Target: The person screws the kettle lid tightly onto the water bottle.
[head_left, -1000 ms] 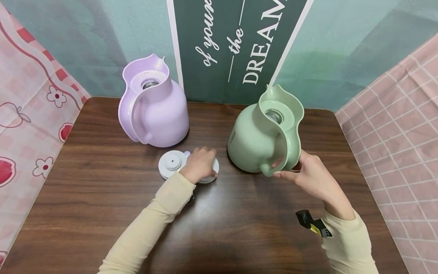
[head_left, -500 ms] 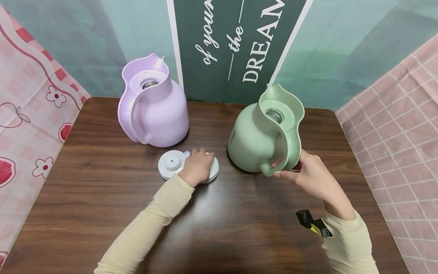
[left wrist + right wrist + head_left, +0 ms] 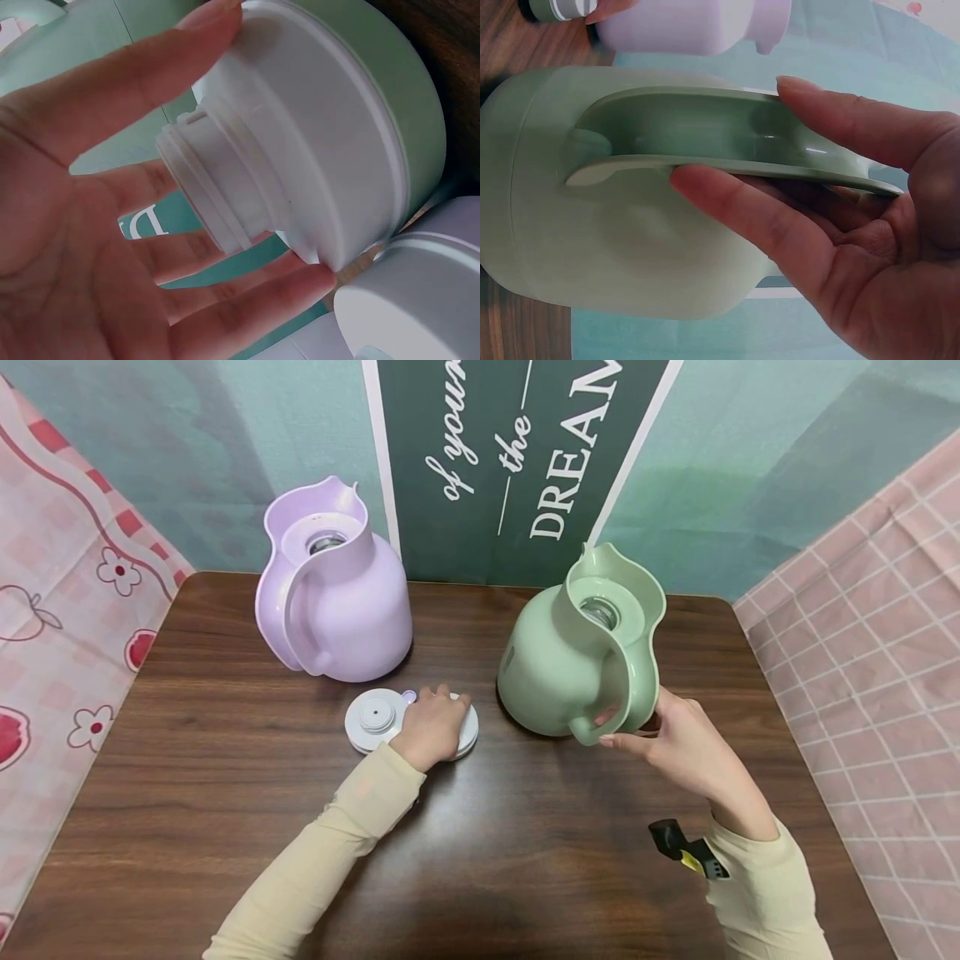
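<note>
Pairs on the bench

I counted two jugs, both upright and uncapped: a lilac jug on the left and a green jug on the right. Two lids lay upside down in front of the lilac one, side by side: a lilac-rimmed lid and a green-rimmed lid.

Of the two hands, my left hand held the green-rimmed lid between thumb and fingers, blocking much of it from my head view. My right hand gripped the green jug's handle.

Behind stood one lettered sign against teal cloth. Two pink cloths flanked the bench: a fruit-patterned cloth left, a checked cloth right.
</note>
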{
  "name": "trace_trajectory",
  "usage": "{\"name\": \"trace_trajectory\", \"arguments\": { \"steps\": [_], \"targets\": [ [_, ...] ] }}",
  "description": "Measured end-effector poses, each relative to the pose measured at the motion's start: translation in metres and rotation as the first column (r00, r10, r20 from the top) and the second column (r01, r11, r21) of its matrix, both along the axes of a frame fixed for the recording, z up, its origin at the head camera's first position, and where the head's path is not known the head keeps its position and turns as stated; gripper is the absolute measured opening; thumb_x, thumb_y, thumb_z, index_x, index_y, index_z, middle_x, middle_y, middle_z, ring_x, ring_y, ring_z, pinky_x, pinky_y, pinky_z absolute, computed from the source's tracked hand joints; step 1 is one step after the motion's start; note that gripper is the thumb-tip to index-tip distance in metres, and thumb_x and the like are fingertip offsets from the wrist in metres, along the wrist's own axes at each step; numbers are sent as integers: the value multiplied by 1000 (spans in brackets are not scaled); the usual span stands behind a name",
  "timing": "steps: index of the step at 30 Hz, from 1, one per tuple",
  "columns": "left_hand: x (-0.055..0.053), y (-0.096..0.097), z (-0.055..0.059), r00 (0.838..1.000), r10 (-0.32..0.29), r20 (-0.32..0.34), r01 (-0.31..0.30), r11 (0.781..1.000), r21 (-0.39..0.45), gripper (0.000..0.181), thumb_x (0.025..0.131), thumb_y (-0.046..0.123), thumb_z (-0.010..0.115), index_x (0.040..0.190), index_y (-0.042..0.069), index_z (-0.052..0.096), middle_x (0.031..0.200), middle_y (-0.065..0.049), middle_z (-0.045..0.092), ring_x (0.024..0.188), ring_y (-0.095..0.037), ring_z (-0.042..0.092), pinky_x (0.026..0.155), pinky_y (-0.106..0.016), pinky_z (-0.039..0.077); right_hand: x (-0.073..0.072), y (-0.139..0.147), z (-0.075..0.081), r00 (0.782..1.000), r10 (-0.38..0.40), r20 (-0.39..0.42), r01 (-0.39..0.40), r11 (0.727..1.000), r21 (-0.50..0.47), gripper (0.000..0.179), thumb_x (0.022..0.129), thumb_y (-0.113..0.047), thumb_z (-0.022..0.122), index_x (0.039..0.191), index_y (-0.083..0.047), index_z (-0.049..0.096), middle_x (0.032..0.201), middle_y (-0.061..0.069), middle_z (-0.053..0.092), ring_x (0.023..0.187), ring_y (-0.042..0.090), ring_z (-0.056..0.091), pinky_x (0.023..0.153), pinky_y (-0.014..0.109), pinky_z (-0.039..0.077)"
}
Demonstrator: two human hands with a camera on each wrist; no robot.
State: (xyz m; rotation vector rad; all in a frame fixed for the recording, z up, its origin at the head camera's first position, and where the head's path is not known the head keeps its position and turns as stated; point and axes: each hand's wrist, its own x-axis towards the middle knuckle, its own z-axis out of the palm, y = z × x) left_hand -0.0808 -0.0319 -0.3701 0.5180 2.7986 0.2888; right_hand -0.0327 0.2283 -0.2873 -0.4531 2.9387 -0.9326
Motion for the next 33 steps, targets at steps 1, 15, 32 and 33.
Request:
{"name": "trace_trajectory", "arguments": {
  "steps": [1, 15, 32, 33],
  "targets": [
    [0, 0, 0, 1000, 2, 1, -2, 1000, 1, 58, 63, 8, 76, 118, 10, 58, 107, -21, 54, 94, -40, 50, 61, -43, 48, 0, 0, 0, 1000, 0, -1, 0, 1000, 1, 24, 70, -12, 79, 88, -15, 64, 79, -4, 64, 69, 5, 58, 58, 22, 46],
    [-2, 1, 1, 1000, 7, -16, -7, 1000, 10, 51, 66, 9, 72, 115, 9, 60, 102, -21, 55, 91, -39, 50, 64, -43, 47, -4, 2, 1, 1000, 12, -8, -12, 1000, -21, 26, 69, -16, 80, 89, -15, 64, 81, -3, 64, 69, 3, 56, 58, 20, 45],
    [-7, 0, 1, 996, 86, -6, -85, 990, 114, 73, 59, 18, 81, 126, 12, 51, 109, -23, 47, 97, -41, 45, 64, -45, 47, -5, 3, 1, 1000, 5, 6, -5, 1000, -16, 26, 70, -16, 80, 89, -14, 63, 80, -2, 63, 69, 5, 57, 58, 22, 45],
    [-7, 0, 1, 996, 94, -5, -93, 987, 128, 75, 59, 18, 81, 127, 13, 50, 110, -23, 46, 97, -41, 45, 64, -45, 47, -5, 2, 1, 1000, 5, 6, -5, 1000, -18, 26, 69, -16, 80, 89, -14, 63, 81, -2, 63, 69, 5, 57, 58, 22, 45]
  ]
}}
